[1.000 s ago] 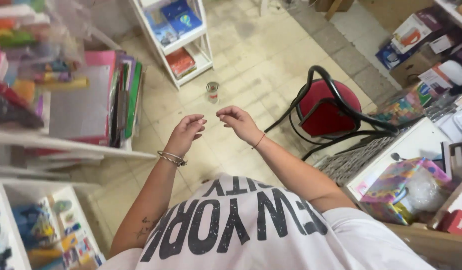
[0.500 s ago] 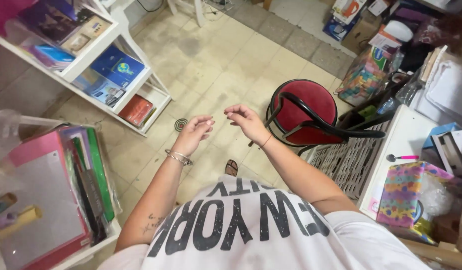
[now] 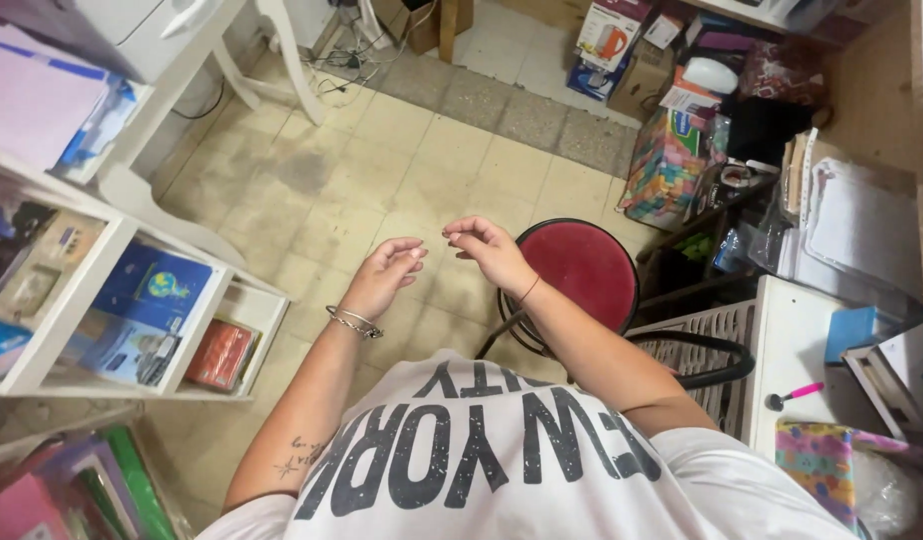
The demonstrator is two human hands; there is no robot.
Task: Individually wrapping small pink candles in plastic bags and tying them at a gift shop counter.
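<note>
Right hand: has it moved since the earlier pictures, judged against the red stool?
Yes. The right hand has come toward the red stool: floor showed between them before, now it meets the stool's left rim in view.

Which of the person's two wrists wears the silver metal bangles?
The left wrist: silver bangles circle it below the left hand. The right hand's wrist bears only a thin dark cord.

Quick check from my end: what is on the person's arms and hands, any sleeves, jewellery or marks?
Both arms are bare below the short sleeves of a white T-shirt with large dark block lettering. The left hand has thin silver bangles at the wrist, and a small dark tattoo marks the left forearm near the elbow. The right hand has a thin dark band round the wrist. No gloves.
</note>
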